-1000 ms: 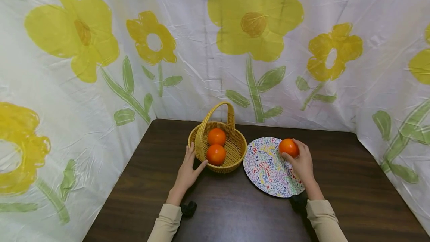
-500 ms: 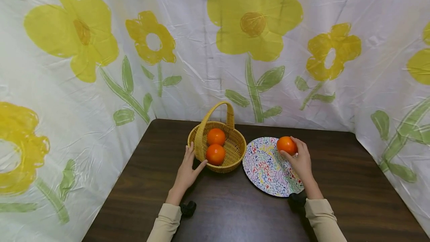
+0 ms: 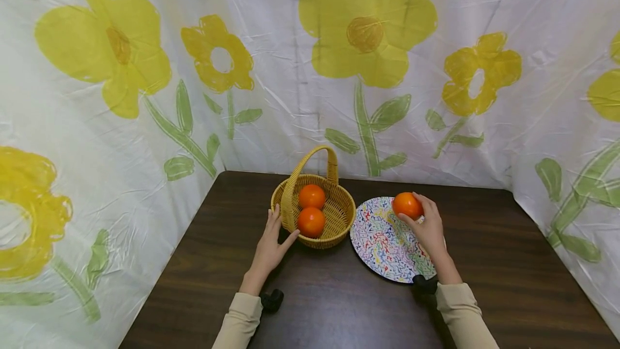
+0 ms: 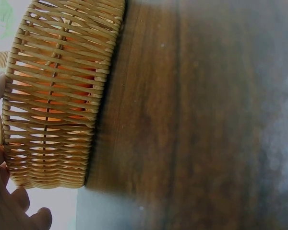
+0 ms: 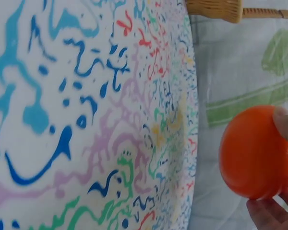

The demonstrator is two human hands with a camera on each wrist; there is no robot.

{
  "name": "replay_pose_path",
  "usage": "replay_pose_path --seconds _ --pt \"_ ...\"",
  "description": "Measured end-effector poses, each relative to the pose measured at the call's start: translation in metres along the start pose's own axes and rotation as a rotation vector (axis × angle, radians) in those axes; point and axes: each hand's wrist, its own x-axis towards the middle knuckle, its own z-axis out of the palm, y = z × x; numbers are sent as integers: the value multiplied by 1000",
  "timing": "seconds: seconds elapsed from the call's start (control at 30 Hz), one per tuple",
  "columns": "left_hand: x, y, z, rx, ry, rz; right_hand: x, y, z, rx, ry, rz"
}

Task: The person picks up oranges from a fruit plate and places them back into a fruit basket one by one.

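Note:
In the head view, my right hand [image 3: 430, 231] holds a smooth, round orange fruit [image 3: 406, 205] between thumb and fingers, over the far right part of the round plate [image 3: 382, 252]. The right wrist view has that fruit [image 5: 257, 153] raised off the plate's patterned surface [image 5: 101, 120]. To the left stands a yellow wicker basket [image 3: 342, 206] with an arched handle. Two similar orange fruits [image 3: 311, 222] lie inside it. My left hand [image 3: 267, 252] rests against the basket's near left side, fingers extended and thumb at the rim. Through the weave [image 4: 57, 100], orange shows in the left wrist view.
Basket and plate sit side by side on a dark wood-grain table [image 3: 218, 263]. A white curtain with yellow flowers [image 3: 271, 112] hangs behind the table and along both sides. Black wrist devices [image 3: 272, 301] are worn under both forearms.
My right hand has moved left and away from me with the orange fruit, lifting it off the plate. The left hand and the basket have stayed in place.

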Motion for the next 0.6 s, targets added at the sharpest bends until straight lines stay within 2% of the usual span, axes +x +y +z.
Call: replay_pose_path --seconds 0.3,0.6 --pt "0 1 0 -7 -6 2 4 -9 4 30 -1 -36" --pt "0 0 0 -15 -7 -1 8 -20 10 75 -28 -30"
